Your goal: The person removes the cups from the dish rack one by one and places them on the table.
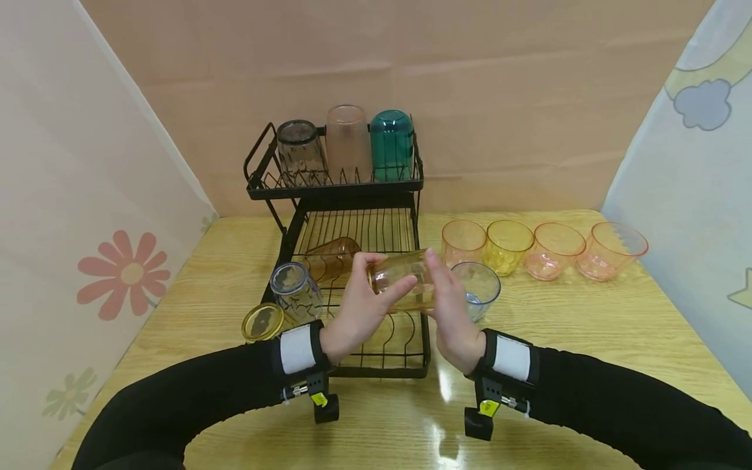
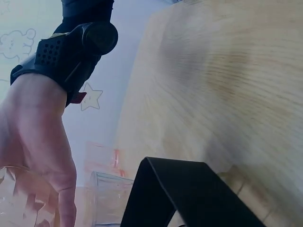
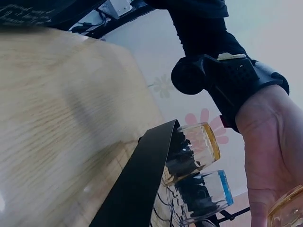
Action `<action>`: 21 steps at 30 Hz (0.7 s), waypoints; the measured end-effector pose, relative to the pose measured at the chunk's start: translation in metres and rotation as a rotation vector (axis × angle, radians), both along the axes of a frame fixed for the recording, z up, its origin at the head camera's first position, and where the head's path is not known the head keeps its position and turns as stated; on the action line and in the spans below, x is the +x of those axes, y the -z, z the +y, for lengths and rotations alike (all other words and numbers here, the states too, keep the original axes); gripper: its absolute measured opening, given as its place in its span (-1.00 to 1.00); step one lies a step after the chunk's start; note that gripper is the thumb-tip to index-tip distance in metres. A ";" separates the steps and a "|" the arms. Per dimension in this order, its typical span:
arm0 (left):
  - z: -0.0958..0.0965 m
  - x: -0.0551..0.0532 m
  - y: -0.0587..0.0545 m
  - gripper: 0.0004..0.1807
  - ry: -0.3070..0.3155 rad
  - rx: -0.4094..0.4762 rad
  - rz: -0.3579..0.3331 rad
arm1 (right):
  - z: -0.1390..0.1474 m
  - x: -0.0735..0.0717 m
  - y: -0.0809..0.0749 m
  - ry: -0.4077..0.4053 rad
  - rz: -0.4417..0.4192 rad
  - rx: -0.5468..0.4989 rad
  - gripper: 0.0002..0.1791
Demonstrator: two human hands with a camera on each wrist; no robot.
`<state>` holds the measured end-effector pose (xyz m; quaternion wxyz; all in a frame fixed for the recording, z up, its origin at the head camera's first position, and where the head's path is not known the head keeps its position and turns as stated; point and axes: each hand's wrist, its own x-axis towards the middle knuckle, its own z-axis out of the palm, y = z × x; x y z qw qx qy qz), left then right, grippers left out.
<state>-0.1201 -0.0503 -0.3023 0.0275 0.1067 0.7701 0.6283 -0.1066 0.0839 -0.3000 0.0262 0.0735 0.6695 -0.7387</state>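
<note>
A yellow-amber drinking glass [image 1: 401,271] lies sideways in the air over the front of the dish rack, held between both hands. My left hand [image 1: 356,313] grips its left end, thumb stretched along the near side. At the right end, my right hand [image 1: 452,316] holds the glass; some of its fingers are hidden behind it. The left wrist view catches the right hand [image 2: 40,137] with part of the glass [image 2: 23,198]. In the right wrist view, the left hand [image 3: 271,161] shows beside the glass rim [image 3: 286,208].
The black two-tier rack [image 1: 376,373] has a grey glass [image 1: 301,153], a frosted pink glass [image 1: 348,143] and a teal glass [image 1: 391,147] upside down on top. Below are a brown glass [image 1: 331,258], a clear blue-rimmed glass [image 1: 297,290] and a yellow glass [image 1: 262,322]. Several cups [image 1: 552,251] and a blue-rimmed bowl-like cup [image 1: 482,287] stand right.
</note>
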 end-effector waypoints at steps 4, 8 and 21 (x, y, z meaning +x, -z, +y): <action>0.002 -0.001 -0.003 -0.30 0.034 -0.005 0.003 | 0.007 0.002 -0.001 -0.015 0.049 0.035 -0.14; 0.003 -0.001 -0.005 -0.29 0.069 -0.037 0.010 | 0.015 0.001 -0.001 -0.015 0.125 0.068 -0.22; -0.006 -0.007 -0.008 -0.18 0.249 -0.174 -0.096 | 0.056 -0.007 0.006 -0.086 0.426 0.281 -0.44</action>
